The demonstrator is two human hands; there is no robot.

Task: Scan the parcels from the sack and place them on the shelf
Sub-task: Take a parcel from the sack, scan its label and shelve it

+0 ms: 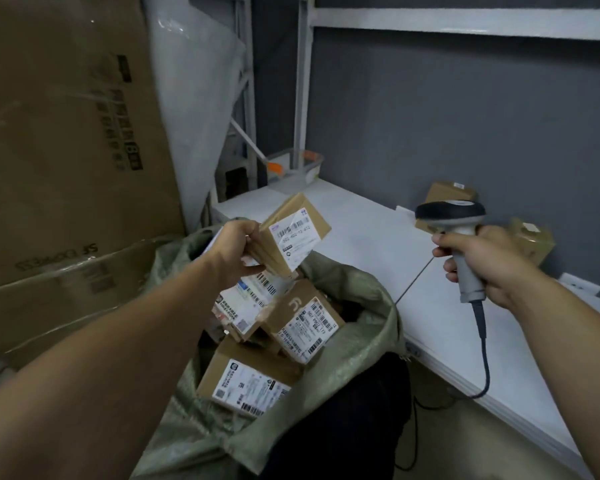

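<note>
Grey wall and white racking close off the back, with big cartons leaning at far left. Next comes the left hand, fingers and thumb clamped on one end of a small parcel, which it holds just above the sack. The parcel is tilted so its white label faces up and to the right, probably to present the barcode. Below it the sack's mouth is folded open and more labelled boxes lie inside, so much of the job seems left to do. Right of the sack runs the white shelf, with two brown boxes standing by the wall. Over the shelf the right hand is wrapped round the grip of the scanner. Its head points left toward the parcel, and the two are well apart. The cable hangs down past the shelf edge.
</note>
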